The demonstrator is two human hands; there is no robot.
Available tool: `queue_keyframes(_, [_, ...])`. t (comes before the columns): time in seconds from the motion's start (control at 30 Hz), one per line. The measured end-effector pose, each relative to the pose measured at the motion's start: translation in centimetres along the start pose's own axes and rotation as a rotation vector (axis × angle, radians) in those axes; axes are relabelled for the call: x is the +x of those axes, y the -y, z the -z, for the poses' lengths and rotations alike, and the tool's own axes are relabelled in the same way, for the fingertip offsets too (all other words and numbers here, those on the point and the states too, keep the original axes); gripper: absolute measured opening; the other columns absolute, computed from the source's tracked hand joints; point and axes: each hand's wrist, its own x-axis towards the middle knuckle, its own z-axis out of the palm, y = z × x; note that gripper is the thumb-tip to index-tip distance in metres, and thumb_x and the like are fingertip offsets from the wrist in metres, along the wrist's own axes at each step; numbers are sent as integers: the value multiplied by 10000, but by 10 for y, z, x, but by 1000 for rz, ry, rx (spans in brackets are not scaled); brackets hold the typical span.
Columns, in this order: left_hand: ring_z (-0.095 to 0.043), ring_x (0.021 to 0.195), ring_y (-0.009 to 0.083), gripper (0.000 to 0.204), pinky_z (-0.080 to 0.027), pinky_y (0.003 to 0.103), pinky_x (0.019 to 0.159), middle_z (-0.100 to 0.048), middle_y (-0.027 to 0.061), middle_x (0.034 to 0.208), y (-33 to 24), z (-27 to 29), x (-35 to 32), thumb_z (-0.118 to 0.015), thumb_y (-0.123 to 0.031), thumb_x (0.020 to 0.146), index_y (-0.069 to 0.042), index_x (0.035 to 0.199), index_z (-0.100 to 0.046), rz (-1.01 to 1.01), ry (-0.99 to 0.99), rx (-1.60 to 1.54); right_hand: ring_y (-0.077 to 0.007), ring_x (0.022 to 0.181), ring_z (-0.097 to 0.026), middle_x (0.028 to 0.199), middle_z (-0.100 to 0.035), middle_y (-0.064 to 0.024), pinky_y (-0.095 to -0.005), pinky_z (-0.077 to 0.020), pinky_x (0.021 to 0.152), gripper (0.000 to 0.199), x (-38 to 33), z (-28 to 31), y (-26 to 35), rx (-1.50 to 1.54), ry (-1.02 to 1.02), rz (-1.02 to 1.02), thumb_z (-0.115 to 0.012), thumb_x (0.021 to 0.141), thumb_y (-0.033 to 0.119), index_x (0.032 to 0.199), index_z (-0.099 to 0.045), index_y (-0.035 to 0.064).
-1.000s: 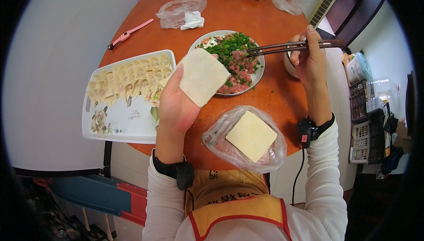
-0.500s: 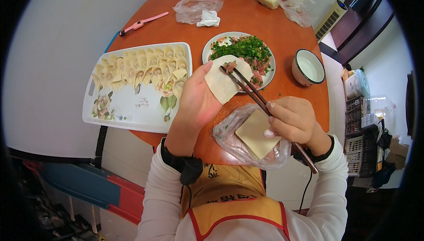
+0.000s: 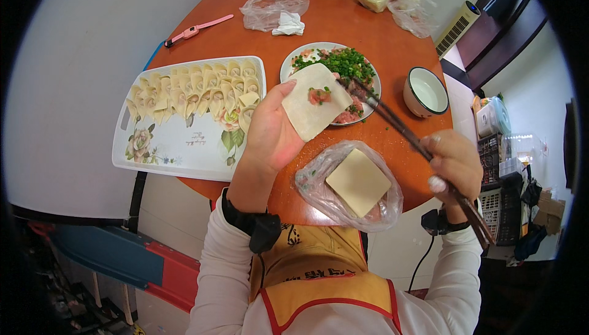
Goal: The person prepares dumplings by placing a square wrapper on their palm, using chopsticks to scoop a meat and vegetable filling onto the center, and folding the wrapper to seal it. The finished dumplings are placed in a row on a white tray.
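Observation:
My left hand [image 3: 274,127] holds a square wonton wrapper [image 3: 307,117] on its palm and fingers, with the thumb over its edge. A small lump of meat filling [image 3: 319,96] with green bits lies on the wrapper. My right hand [image 3: 451,160] grips a pair of dark chopsticks [image 3: 402,127], whose tips are over the plate's right side. On the white plate [image 3: 288,76] are minced meat and chopped green onion [image 3: 346,65], partly hidden by the wrapper. A stack of wrappers [image 3: 359,183] rests on a clear plastic bag [image 3: 313,178] nearest me.
Left of my hands, a flowered white tray [image 3: 184,162] carries rows of folded wontons [image 3: 190,92]. An enamel bowl [image 3: 429,92] with clear liquid stands at the right. Farther back lie a pink watch [image 3: 197,30], a crumpled tissue [image 3: 288,24] and a plastic bag [image 3: 261,10].
My right hand has moved right with the chopsticks, drawing their tips off the wrapper. The filling now lies on the wrapper. My left hand still holds it.

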Motion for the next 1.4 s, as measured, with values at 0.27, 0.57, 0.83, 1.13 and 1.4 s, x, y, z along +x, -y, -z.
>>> queue_keyframes(0.27, [-577,1036,238,428,-500,349,804,-564,147,1184,8,1,-1,-490,-70,844,28,1258,-444,264,192,37,-198,750,-578,813,-561,-38,-315,-468,650,293,31,-7,-20,-399,313,64,-619,780,223,1036,-601,82])
queue_keyframes(0.57, [-575,975,200,476,-487,321,798,-574,123,1131,27,0,-8,-500,-16,790,4,1261,-443,294,319,234,-203,568,-526,687,-487,-27,-320,-383,487,269,40,-26,-23,-67,359,-42,-693,683,91,938,-606,90])
queue_keyframes(0.83, [-585,761,159,308,-472,246,654,-608,146,1006,39,12,-3,-516,-203,939,-11,1180,-496,352,336,396,-231,696,-606,788,-562,-23,-347,-464,530,289,53,-38,-33,-66,458,-127,-700,671,156,932,-578,121])
queue_keyframes(1.13, [-543,796,147,340,-452,251,636,-610,144,1065,37,0,1,-404,-185,978,-1,1258,-460,288,205,248,-342,684,-590,744,-598,-142,-430,-437,593,286,10,44,-77,-584,551,-815,-496,931,335,984,-399,71])
queue_keyframes(1.4, [-516,741,138,363,-428,246,591,-581,105,980,38,1,5,-386,-230,983,-3,1262,-432,321,156,60,-320,691,-627,703,-629,-124,-424,-471,586,172,-56,51,-123,-829,847,-691,-579,857,251,891,-604,84])
